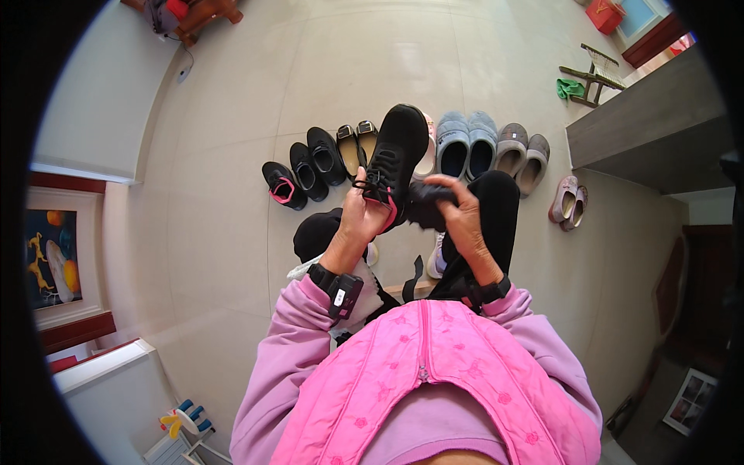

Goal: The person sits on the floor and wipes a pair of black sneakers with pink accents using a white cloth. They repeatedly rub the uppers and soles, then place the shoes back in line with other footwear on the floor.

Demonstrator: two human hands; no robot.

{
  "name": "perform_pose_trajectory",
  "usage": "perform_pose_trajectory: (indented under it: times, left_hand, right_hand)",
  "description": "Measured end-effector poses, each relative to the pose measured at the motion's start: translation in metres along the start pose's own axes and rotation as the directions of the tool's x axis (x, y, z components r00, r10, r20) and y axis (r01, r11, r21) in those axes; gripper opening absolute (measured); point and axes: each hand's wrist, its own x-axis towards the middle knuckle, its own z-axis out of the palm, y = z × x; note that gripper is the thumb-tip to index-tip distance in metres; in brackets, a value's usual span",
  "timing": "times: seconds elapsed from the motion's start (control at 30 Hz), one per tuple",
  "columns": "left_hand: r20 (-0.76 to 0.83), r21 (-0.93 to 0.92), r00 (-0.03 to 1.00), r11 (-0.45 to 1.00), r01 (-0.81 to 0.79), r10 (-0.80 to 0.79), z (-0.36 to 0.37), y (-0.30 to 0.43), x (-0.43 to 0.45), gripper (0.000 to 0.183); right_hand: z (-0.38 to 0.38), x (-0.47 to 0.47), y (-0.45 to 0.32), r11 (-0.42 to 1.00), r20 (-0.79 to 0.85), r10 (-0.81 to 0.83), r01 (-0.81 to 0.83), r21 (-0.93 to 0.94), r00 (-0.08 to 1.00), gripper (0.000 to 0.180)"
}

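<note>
My left hand [361, 209] holds a black lace-up sneaker with a pink collar [396, 151], its toe pointing away from me. In my right hand [464, 215] is a dark, blurred brush-like object [429, 203], close beside the sneaker's heel. Past my hands, a row of footwear stands on the floor: a matching black sneaker with a pink collar [283, 186], black lace-up shoes [325, 156], black flats with buckles [349, 152], a pink-and-white shoe partly hidden by the held sneaker, blue-grey slippers [453, 142] and grey-brown slippers [511, 148].
A pair of pinkish shoes [562, 200] stands right of the row, near a grey cabinet [651, 122]. Beyond it are a folding stool [594, 75] and a green cloth [569, 88]. A white cloth [363, 290] lies by my left forearm. Wooden furniture [203, 20] stands at the far left.
</note>
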Motion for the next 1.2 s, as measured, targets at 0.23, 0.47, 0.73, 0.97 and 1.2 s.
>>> perform_pose_trajectory:
  times: [0.23, 0.47, 0.73, 0.97, 1.2]
  left_hand:
    - [-0.001, -0.004, 1.000, 1.000, 0.019, -0.019, -0.001, -0.007, 0.000, 0.040]
    - [0.120, -0.111, 0.991, 0.993, -0.039, 0.052, -0.019, 0.009, 0.006, 0.039]
    - [0.142, -0.253, 0.984, 0.965, -0.072, 0.111, -0.011, 0.011, 0.002, 0.041]
    - [0.184, -0.223, 0.965, 0.964, -0.145, 0.188, -0.005, 0.015, -0.003, 0.038]
    - [0.203, -0.265, 0.945, 0.943, -0.201, 0.258, -0.010, 0.011, 0.005, 0.036]
  right_hand:
    - [0.011, 0.013, 0.002, 0.987, 0.014, -0.117, 0.118, -0.113, 0.993, 0.029]
    - [0.017, -0.009, 0.025, 0.983, 0.202, 0.047, -0.010, -0.183, 0.978, 0.026]
    - [0.026, 0.000, 0.017, 0.995, 0.014, 0.007, -0.006, -0.098, 1.000, 0.029]
    - [0.039, -0.014, 0.033, 0.993, 0.149, 0.090, -0.076, -0.093, 0.985, 0.027]
    - [0.034, -0.022, 0.032, 0.951, 0.301, 0.292, -0.309, 0.012, 0.908, 0.026]
